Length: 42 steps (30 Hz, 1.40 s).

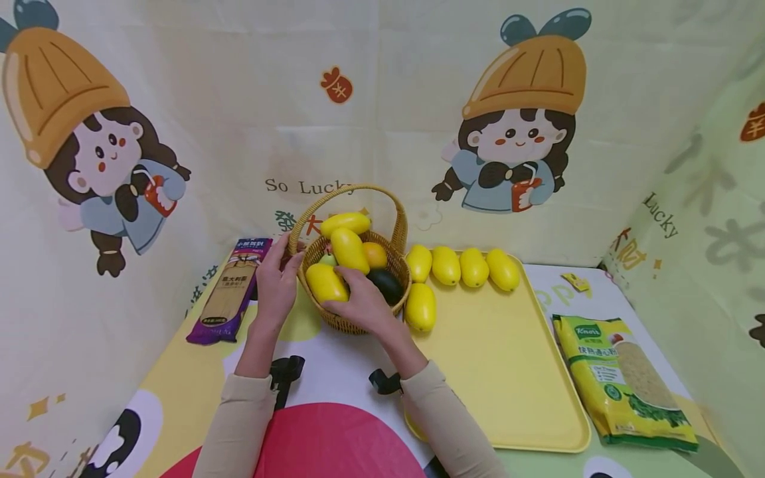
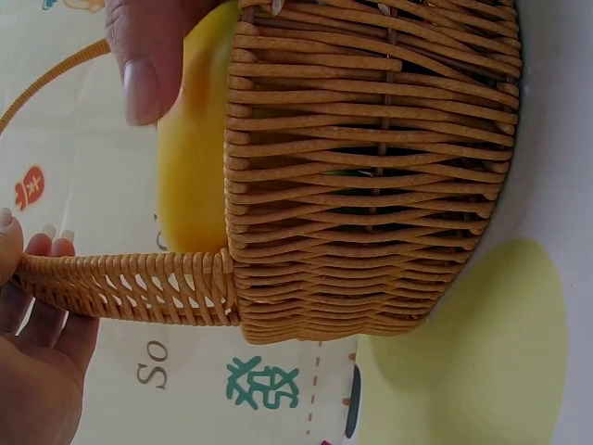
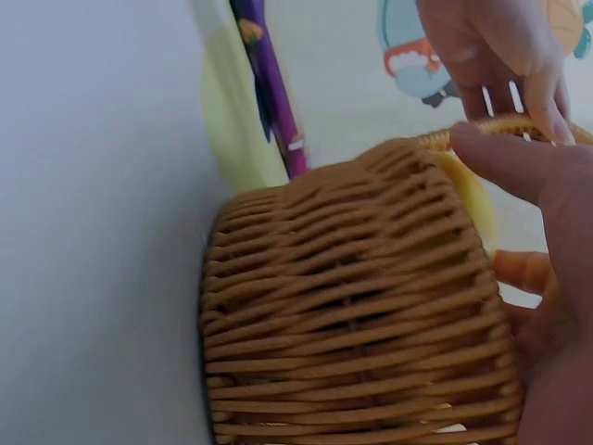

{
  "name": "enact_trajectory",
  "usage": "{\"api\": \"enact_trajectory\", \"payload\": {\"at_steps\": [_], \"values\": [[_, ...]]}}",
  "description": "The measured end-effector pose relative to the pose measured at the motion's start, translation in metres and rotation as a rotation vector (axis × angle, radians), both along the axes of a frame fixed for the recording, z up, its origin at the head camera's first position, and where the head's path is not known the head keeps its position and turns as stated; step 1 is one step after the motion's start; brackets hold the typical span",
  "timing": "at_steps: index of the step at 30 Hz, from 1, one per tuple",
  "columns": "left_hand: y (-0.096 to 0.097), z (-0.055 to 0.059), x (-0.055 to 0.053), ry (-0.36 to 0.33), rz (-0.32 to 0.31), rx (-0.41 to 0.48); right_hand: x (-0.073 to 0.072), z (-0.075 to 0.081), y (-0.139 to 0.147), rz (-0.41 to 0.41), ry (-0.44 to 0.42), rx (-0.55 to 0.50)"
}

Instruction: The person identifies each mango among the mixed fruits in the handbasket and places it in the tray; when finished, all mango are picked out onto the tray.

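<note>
A wicker basket (image 1: 343,323) of fruit stands on the table. My left hand (image 1: 277,282) holds its handle (image 2: 130,287) at the left side, fingers behind and thumb in front. The right hand (image 1: 366,302) reaches over the near rim and grips a yellow mango (image 1: 325,283) lying in the basket. Behind that fruit are two more mangoes, one upper (image 1: 345,224) and one middle (image 1: 350,251). An orange (image 1: 376,255), a dark green avocado-like fruit (image 1: 387,285) and a partly hidden light green fruit (image 1: 327,259) lie beside them.
Right of the basket lies a yellow tray (image 1: 490,372), with several mangoes (image 1: 445,265) along its back and left edges. A purple pasta packet (image 1: 230,292) is at the left. A yellow-green Knorr bag (image 1: 621,378) and a small yellow sachet (image 1: 576,282) lie farther right.
</note>
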<state>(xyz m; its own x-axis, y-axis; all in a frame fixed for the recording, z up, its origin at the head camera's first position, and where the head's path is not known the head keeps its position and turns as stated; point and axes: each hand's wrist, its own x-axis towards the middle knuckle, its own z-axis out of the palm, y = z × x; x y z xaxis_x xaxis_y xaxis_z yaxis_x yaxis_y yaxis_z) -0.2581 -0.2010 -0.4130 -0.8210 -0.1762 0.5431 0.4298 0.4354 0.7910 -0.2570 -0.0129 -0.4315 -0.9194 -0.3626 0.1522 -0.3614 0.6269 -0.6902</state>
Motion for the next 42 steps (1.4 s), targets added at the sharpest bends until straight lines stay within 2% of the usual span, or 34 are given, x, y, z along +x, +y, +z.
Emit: {"api": "enact_trajectory", "payload": {"at_steps": [10,17,28,36,42], "values": [[0.000,-0.001,-0.001,0.019,-0.007,0.000,-0.001,-0.002,-0.003,-0.020,0.038,-0.005],[-0.001,-0.001,-0.001,0.014,-0.006,0.001,-0.001,-0.001,0.000,-0.028,0.035,-0.086],[0.001,0.001,0.002,-0.014,-0.017,0.019,-0.002,0.000,0.019,0.010,-0.074,-0.230],[0.001,0.001,0.002,-0.006,-0.012,0.011,-0.004,0.001,0.028,0.037,-0.080,-0.240],[0.001,-0.001,0.000,-0.010,-0.002,0.004,-0.001,0.001,0.036,0.012,-0.090,-0.271]]}}
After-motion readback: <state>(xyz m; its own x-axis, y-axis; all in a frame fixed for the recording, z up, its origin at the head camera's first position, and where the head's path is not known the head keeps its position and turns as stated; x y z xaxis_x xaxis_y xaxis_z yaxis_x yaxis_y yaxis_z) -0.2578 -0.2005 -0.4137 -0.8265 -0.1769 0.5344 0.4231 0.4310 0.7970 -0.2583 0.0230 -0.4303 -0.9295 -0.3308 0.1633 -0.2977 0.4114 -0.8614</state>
